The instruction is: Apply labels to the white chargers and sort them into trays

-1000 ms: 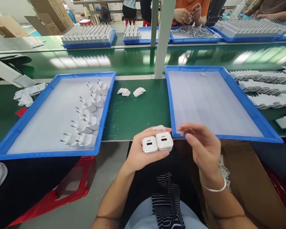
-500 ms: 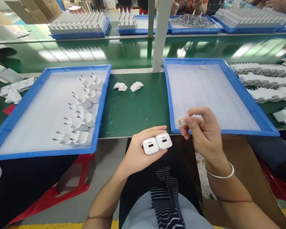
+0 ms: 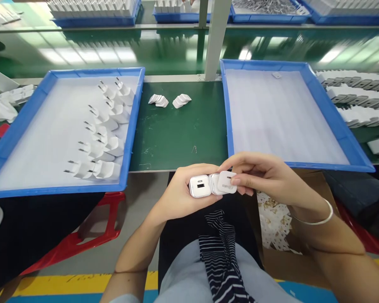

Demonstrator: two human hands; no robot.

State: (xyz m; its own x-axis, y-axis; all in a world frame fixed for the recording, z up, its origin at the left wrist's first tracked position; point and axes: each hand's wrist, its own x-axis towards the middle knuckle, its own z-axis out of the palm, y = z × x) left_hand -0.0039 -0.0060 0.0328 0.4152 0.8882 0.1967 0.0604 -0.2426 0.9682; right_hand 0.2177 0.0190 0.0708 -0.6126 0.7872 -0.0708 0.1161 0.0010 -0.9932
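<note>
My left hand (image 3: 180,191) is closed around two white USB chargers, held side by side with their port faces toward me. On the left charger (image 3: 199,186) a long dark port and a smaller slot show. The right charger (image 3: 214,184) is partly covered by a flat white square piece (image 3: 226,182) with faint grey lettering and a small dark slot. My right hand (image 3: 259,176) pinches that piece at its right edge, against or just in front of the charger's face. Whether the two touch I cannot tell.
A blue tray (image 3: 135,126) at left holds several white plug chargers (image 3: 105,168). Another blue tray (image 3: 230,130) stands at right, a small white piece (image 3: 276,75) in it. Two little stacks of white pieces (image 3: 181,100) lie between them. Below right is a cardboard box (image 3: 290,269).
My right hand has moved left and down, bringing the white square piece from beside the right tray to the right charger's face. The view has tilted down slightly.
</note>
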